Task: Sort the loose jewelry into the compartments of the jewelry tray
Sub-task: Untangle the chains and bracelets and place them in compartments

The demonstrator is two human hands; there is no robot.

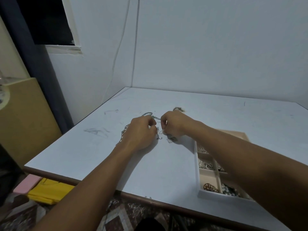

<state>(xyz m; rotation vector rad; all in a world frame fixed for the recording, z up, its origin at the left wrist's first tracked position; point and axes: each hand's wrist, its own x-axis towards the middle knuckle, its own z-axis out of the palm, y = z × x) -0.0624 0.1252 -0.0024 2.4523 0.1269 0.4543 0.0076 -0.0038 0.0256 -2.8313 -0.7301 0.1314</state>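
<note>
Fingers (153, 128) of the left hand (141, 132) are curled tight, pinching a silver chain (148, 113) at their tips. Just opposite and almost touching them, the fingers (164, 125) of the right hand (175, 122) are curled too and seem to pinch the same chain, though the grip there is small and blurred. The chain loops out behind the two hands, between them and the far edge, and another stretch of it runs along the outer side of the left hand and under the wrist, lying on the table (100, 155). Just below the right fingertips a small dark piece (172, 139) rests on the table. A brownish piece (179, 109) lies beyond the right hand, partly hidden by it. The tray (196, 164) sits near the table's front right, under the right forearm and well apart from the chain. A gold filigree piece (210, 187) lies in its near compartment and silver pieces (205, 165) in the one behind it.
</note>
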